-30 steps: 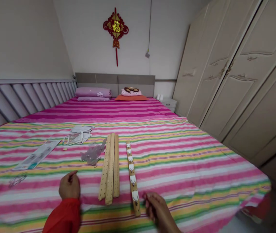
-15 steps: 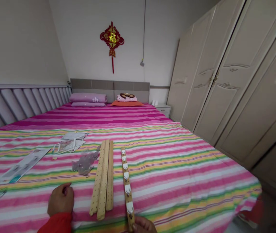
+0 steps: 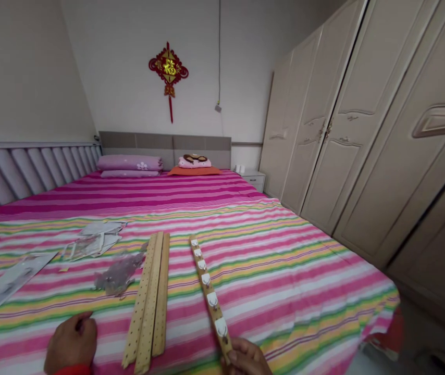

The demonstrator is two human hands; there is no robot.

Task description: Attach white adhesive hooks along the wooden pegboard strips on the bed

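Observation:
My right hand (image 3: pixel 248 357) grips the near end of a narrow wooden strip (image 3: pixel 202 268) by its edge. Several white adhesive hooks (image 3: pixel 212 299) sit in a row along the strip, which slants away from me over the striped sheet. To its left lie three wooden strips (image 3: pixel 152 297) with small dark holes, side by side. My left hand (image 3: pixel 72 339) rests on the sheet left of these, fingers curled in, with nothing visible in them.
Crumpled clear plastic (image 3: pixel 119 273) lies left of the wooden strips, with opened packets (image 3: pixel 93 242) beyond it. A long clear package (image 3: pixel 13 281) is at the far left. Folded bedding (image 3: pixel 131 164) sits by the headboard, and a wardrobe (image 3: pixel 324 156) stands along the right side.
My right hand has shifted slightly right with the hook strip, tilting it more. The view has turned a little right, so most other things appear further left.

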